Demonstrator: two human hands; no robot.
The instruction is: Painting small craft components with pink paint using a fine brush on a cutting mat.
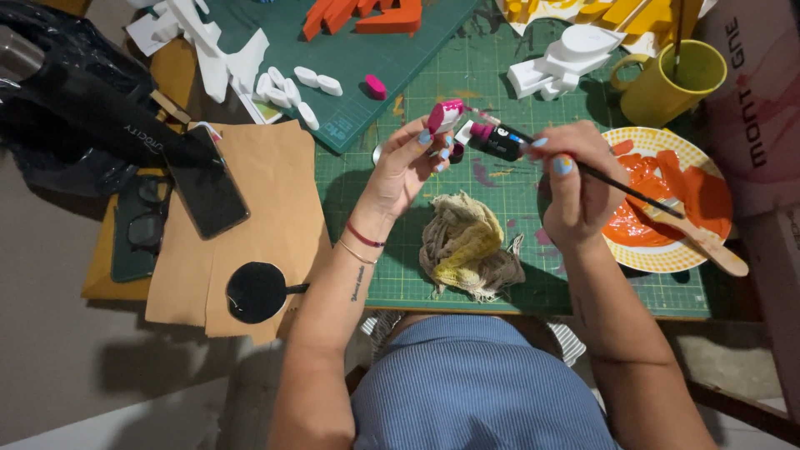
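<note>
Left hand pinches a small pink-painted piece; right hand grips a thin paintbrush and dark paint bottle.

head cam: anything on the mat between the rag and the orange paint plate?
Only the right hand hangs over that stretch between rag and plate; the green mat below shows just paint smudges, head view.

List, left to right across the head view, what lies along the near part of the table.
Glasses → phone → black disc → left hand → rag → right hand → plate
</note>
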